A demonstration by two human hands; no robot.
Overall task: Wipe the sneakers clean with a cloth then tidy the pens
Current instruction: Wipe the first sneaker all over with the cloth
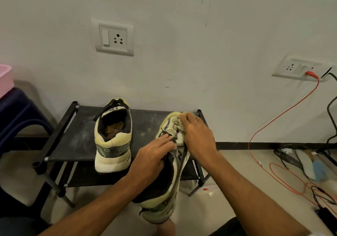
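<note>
Left hand [155,155] grips the sneaker [168,172] by its collar so it won't wobble, while the right hand [198,137] presses a bunched cloth [179,124] onto the toe. Other sneaker [113,137] waits left.

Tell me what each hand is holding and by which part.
The left hand grips a sneaker at its laced tongue and collar. The right hand presses a bunched cloth against that sneaker's toe.

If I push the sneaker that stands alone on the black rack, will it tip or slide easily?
The lone sneaker probably will not tip: it rests flat on a wide, thick sole. It may slide a little, since the rack top looks dusty. Its heel overhangs the front edge, so a pull toward you could drop it.
</note>
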